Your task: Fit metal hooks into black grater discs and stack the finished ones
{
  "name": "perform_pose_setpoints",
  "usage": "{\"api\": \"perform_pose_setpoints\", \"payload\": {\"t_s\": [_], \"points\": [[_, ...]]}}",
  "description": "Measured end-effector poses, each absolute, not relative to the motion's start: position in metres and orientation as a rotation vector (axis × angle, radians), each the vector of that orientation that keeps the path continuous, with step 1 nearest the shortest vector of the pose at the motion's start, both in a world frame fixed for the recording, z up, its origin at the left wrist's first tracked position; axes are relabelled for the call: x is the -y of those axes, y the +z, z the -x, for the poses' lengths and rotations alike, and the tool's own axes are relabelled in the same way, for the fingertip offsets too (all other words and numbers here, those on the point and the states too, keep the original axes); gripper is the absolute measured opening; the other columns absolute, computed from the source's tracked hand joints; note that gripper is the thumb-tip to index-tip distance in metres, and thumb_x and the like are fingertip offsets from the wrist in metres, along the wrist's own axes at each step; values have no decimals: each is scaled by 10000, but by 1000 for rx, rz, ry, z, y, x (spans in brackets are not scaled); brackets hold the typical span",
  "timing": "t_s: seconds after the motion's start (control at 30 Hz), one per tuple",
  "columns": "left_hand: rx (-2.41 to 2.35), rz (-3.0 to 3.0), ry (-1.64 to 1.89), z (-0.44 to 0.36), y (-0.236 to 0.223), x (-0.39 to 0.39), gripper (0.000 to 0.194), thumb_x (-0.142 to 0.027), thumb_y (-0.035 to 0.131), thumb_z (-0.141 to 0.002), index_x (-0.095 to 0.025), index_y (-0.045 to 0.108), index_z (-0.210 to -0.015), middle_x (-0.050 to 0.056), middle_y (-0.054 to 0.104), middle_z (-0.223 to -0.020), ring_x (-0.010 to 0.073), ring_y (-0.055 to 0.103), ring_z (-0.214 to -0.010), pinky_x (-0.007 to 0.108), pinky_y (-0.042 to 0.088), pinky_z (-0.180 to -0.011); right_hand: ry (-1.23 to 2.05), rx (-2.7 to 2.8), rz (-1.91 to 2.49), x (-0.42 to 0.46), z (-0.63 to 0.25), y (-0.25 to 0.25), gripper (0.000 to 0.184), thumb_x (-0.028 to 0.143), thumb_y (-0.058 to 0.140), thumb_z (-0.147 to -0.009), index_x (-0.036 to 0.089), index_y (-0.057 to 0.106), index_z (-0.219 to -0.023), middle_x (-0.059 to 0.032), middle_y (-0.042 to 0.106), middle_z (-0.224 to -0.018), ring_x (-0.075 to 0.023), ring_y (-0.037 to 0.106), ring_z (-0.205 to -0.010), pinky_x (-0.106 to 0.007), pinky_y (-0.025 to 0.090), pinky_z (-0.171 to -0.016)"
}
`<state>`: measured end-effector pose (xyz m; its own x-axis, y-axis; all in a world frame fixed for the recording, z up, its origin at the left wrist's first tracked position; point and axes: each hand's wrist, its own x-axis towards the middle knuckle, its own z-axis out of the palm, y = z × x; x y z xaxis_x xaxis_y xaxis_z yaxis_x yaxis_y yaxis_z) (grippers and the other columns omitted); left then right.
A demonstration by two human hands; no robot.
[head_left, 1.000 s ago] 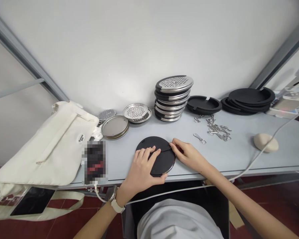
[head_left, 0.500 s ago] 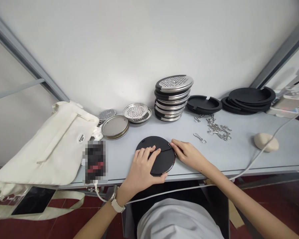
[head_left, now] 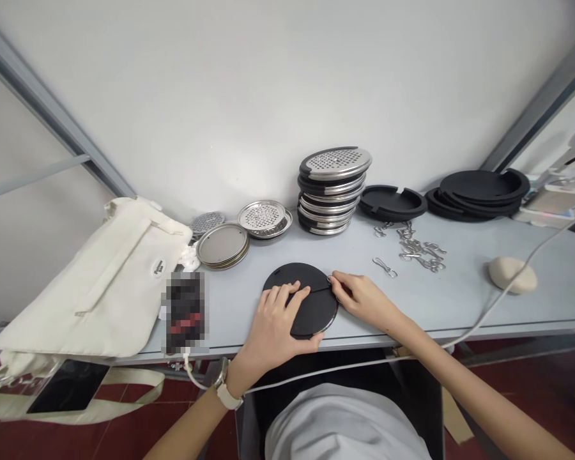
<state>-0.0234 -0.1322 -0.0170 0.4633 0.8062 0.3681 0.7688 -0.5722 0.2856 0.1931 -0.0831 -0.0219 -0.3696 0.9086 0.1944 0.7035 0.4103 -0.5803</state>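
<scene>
A white wall [head_left: 220,96] with grey metal framing rises behind a long pale grey bench [head_left: 460,306], and dark red floor tiles [head_left: 124,409] show below it. The person's grey top [head_left: 345,428] fills the bottom of the view.

At the bench's left end lies a cream canvas tote bag [head_left: 96,287], its strap trailing down towards a dark glass panel [head_left: 69,386] below the bench edge. A pixelated object [head_left: 184,313] beside the bag cannot be made out.

Along the back of the bench stand a tall stack of perforated steel-and-black discs [head_left: 330,191], a pile of perforated steel trays [head_left: 263,218], a stack of plain steel-rimmed discs [head_left: 222,246] and a small perforated disc [head_left: 206,222]. To the right lie black slotted rings [head_left: 479,188] and a single black slotted ring [head_left: 391,202]. In front of those are a tangle of metal hooks [head_left: 419,252], with one loose hook [head_left: 384,267] just apart, a beige lump [head_left: 512,275] and a white cable [head_left: 503,297].

A black disc [head_left: 299,300] lies flat at the bench's front edge, a thin slit crossing it. The left hand [head_left: 273,329], a watch [head_left: 225,390] on its wrist, rests spread open on the disc, its grip not closed. The right hand [head_left: 359,300] meets the rim at the slit's end, fingertips [head_left: 334,280] touching there; whether its grip holds anything is too small to tell.
</scene>
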Motion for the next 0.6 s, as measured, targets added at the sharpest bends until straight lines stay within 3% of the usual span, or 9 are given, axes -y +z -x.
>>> {"api": "perform_pose_setpoints", "payload": {"t_s": [0.6], "points": [[-1414,-2618,734,23,-17,132,682,-408,709,-731,-209,491,-1346,95,532,-1306,280,482,-1138,436,375,-1000,461,2219,1424,83,-192,-24,281,312,328,-959,238,309,-688,24,444,-545,-152,428,-493,-263,281,-553]]}}
